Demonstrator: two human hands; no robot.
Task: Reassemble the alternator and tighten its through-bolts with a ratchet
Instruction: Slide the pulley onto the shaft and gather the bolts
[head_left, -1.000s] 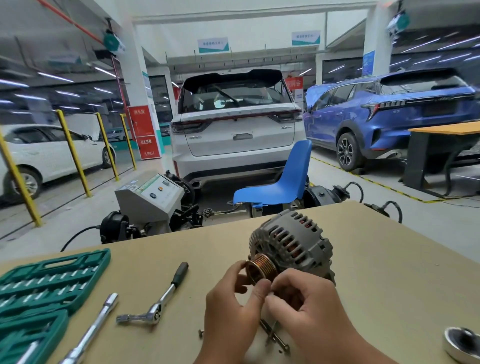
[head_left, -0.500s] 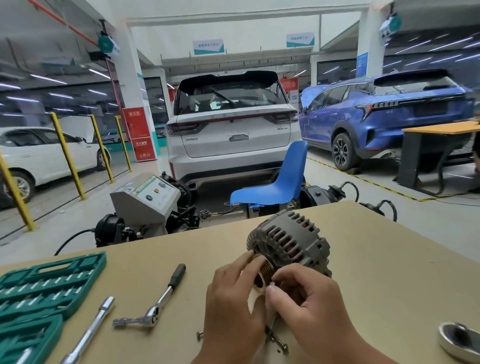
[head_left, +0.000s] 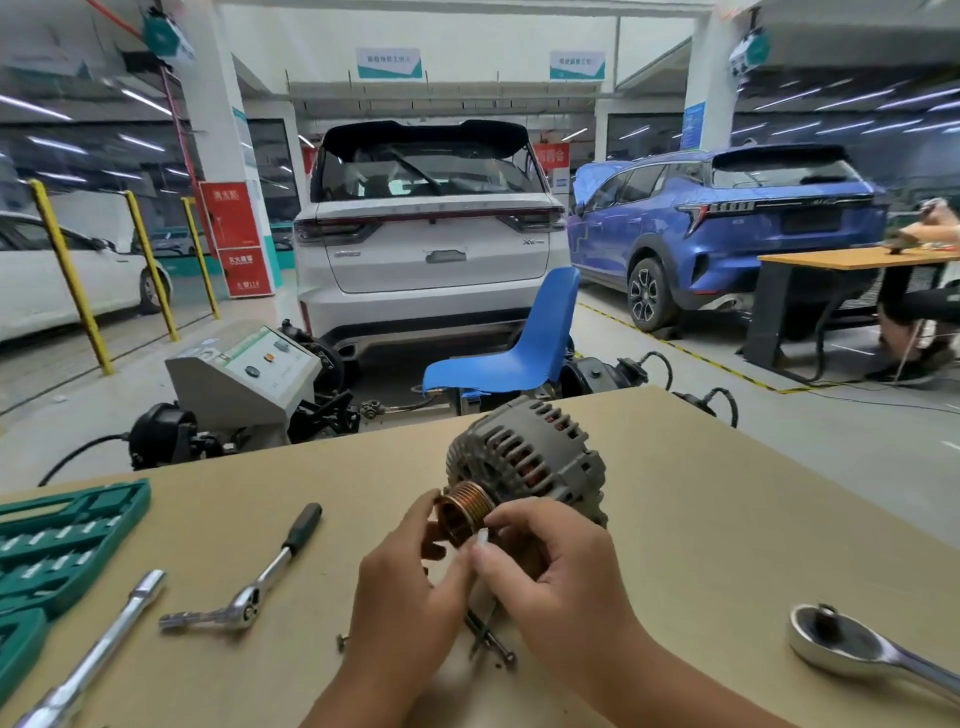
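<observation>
The grey slotted alternator (head_left: 535, 457) lies on the tan table (head_left: 727, 519) with its copper-coloured pulley (head_left: 462, 512) facing me. My left hand (head_left: 410, 587) has its fingers curled around the left side of the pulley. My right hand (head_left: 556, 577) pinches a small pale part at the pulley's lower right edge. Long dark through-bolts (head_left: 491, 636) lie on the table under my hands. A small ratchet with a black grip (head_left: 249, 587) rests to the left, apart from both hands.
A green socket case (head_left: 62, 540) sits at the left edge, with a chrome extension bar (head_left: 98, 649) beside it. A large chrome ratchet (head_left: 857, 649) lies at the right. Behind the table stand a blue chair (head_left: 519, 343), a grey test bench (head_left: 244, 374) and parked cars.
My left fingers have slid off the front of the pulley to its left side, so its copper face shows again. My right hand stays at the lower right edge.
</observation>
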